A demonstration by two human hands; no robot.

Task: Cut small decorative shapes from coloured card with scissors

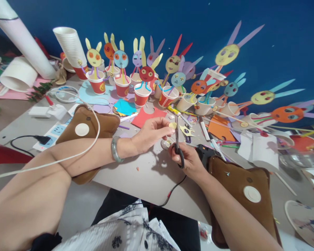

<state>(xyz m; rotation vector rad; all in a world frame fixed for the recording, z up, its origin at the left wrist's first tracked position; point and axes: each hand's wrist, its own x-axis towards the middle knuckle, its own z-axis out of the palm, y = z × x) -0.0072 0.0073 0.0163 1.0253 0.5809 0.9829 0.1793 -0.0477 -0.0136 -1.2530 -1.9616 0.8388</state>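
Between the thumb and fingers of my left hand (153,134) is a small yellow paper piece (172,125). My right hand (189,158) is closed around the black handles of a pair of scissors (177,134), whose blades point up beside the paper. Just below the two hands sits a small clear dish (167,143) with bits in it, partly hidden by my fingers. A cut yellow paper scrap (186,131) lies on the table behind the scissors. Under my left forearm is a brown cushion (94,122); another brown cushion (240,195) lies under my right forearm.
Paper cups (142,96) with paper rabbit figures line the back. A stack of white cups (70,45) stands back left, near a power strip (53,134) and white cable (95,122). Red paper (149,116), orange paper (219,128) and markers (204,128) lie behind my hands.
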